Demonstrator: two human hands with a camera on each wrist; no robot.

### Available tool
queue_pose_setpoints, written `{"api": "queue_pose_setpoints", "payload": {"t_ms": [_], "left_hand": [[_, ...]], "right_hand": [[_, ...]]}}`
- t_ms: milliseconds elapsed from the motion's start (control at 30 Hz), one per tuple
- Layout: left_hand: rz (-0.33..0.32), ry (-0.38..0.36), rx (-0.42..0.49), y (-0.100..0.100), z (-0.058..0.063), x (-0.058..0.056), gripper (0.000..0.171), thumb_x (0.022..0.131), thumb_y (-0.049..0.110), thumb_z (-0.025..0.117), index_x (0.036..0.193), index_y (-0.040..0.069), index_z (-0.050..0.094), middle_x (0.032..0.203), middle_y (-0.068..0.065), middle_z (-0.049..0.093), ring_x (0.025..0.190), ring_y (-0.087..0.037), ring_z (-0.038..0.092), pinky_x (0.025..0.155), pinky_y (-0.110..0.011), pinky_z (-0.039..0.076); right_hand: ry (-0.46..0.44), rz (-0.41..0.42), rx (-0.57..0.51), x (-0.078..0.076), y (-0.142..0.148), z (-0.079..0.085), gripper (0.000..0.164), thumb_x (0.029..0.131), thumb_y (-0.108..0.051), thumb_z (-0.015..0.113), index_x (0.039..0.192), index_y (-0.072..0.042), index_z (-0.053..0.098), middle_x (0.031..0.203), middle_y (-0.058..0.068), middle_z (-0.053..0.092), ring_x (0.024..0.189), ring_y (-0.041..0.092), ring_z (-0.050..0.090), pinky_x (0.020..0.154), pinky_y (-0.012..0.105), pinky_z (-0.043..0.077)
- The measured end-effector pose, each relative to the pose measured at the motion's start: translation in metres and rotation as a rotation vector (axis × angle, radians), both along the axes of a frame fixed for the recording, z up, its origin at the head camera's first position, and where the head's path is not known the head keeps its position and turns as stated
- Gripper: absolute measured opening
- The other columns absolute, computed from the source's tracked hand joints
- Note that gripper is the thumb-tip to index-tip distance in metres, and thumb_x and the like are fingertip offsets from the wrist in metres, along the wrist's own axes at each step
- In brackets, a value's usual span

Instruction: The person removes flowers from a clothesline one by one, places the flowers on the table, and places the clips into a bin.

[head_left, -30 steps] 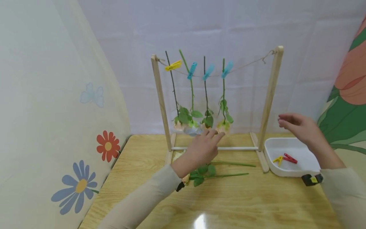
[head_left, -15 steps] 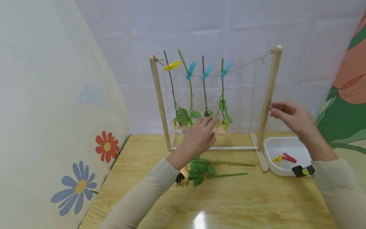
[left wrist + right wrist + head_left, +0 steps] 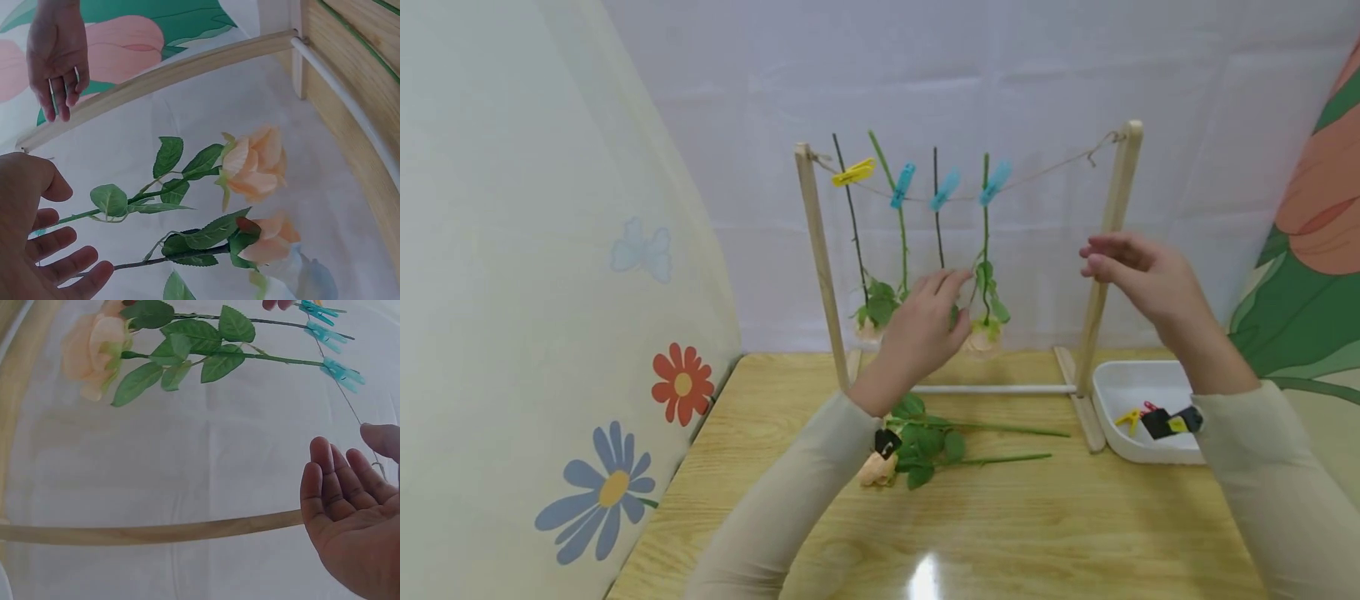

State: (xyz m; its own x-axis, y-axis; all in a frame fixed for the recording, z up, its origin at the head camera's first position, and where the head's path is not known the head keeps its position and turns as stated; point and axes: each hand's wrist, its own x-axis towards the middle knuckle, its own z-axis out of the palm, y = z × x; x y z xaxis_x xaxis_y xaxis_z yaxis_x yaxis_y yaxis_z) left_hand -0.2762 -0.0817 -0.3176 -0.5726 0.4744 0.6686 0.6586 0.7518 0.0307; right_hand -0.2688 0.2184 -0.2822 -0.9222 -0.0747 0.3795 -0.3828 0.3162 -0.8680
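Several artificial roses hang head down from a string [image 3: 1045, 170], held by a yellow clothespin [image 3: 854, 172] and blue clothespins [image 3: 903, 185]. My left hand [image 3: 925, 329] is raised in front of the hanging flowers, hiding part of the middle ones. Its fingers are loosely bent and hold nothing in the left wrist view, near the stem of a peach rose [image 3: 269, 237]; contact cannot be told. Another peach rose [image 3: 983, 340] hangs just right of that hand. My right hand [image 3: 1142, 271] hovers before the right wooden post [image 3: 1118, 187], fingers relaxed, holding nothing.
Two roses lie on the wooden table, their green stems [image 3: 1007, 431] pointing right and one peach bloom [image 3: 877, 471] showing. A white tray [image 3: 1108, 433] at the right holds a yellow clothespin [image 3: 1127, 419] and a red one [image 3: 1150, 406]. A white crossbar [image 3: 1000, 389] joins the posts.
My left hand has risen a little from the level of the blooms to the stems above. My right hand has moved left and up, from above the tray to the right post.
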Motion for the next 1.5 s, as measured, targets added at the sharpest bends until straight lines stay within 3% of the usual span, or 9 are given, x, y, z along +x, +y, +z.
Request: {"api": "queue_pose_setpoints", "payload": {"t_ms": [133,367,633,933,1233,1500], "left_hand": [[-0.023,-0.027,0.071,0.003,0.004,-0.005,0.046,0.096,0.013,0.064,0.14,0.006,0.054,0.133,-0.012,0.06,0.121,-0.029,0.058,0.091,-0.036,0.057],[-0.047,-0.013,0.147,0.009,0.012,-0.016,0.045,0.096,0.01,0.064,0.139,0.002,0.053,0.135,-0.015,0.061,0.124,-0.03,0.058,0.105,-0.036,0.05],[-0.042,-0.062,0.241,0.015,0.021,-0.025,0.045,0.096,0.009,0.064,0.139,-0.001,0.053,0.134,-0.017,0.062,0.123,-0.03,0.06,0.103,-0.036,0.051],[-0.053,-0.245,0.359,0.02,0.03,-0.034,0.049,0.098,0.013,0.061,0.145,0.004,0.049,0.143,-0.012,0.057,0.124,-0.024,0.06,0.097,-0.032,0.054],[-0.191,-0.455,0.582,0.025,0.037,-0.046,0.052,0.099,0.01,0.061,0.149,0.007,0.046,0.152,-0.006,0.051,0.135,-0.023,0.053,0.106,-0.033,0.05],[-0.239,-0.518,0.667,0.028,0.037,-0.051,0.055,0.099,0.009,0.062,0.15,0.008,0.045,0.152,-0.008,0.051,0.135,-0.024,0.053,0.103,-0.028,0.051]], "right_hand": [[0.018,0.026,-0.08,-0.002,-0.007,0.007,0.037,0.1,-0.021,0.064,0.133,-0.004,0.06,0.11,-0.013,0.07,0.095,0.004,0.068,0.085,0.017,0.056],[0.027,0.046,-0.149,-0.009,-0.015,0.017,0.038,0.099,-0.022,0.067,0.132,-0.004,0.061,0.112,-0.007,0.07,0.095,0.007,0.068,0.084,0.015,0.055],[0.043,0.07,-0.205,-0.016,-0.026,0.03,0.038,0.097,-0.02,0.07,0.13,-0.004,0.063,0.115,-0.001,0.07,0.096,0.011,0.068,0.085,0.015,0.055],[0.033,0.086,-0.254,-0.021,-0.038,0.043,0.047,0.095,-0.021,0.073,0.135,-0.002,0.061,0.119,0.003,0.068,0.096,0.012,0.068,0.084,0.016,0.056],[0.078,0.149,-0.371,-0.03,-0.05,0.054,0.04,0.093,-0.014,0.074,0.129,-0.001,0.065,0.113,0.005,0.07,0.091,0.015,0.069,0.082,0.018,0.057],[0.086,0.206,-0.513,-0.037,-0.058,0.058,0.039,0.092,-0.007,0.074,0.128,0.002,0.063,0.112,0.01,0.07,0.089,0.017,0.069,0.081,0.023,0.058]]}}
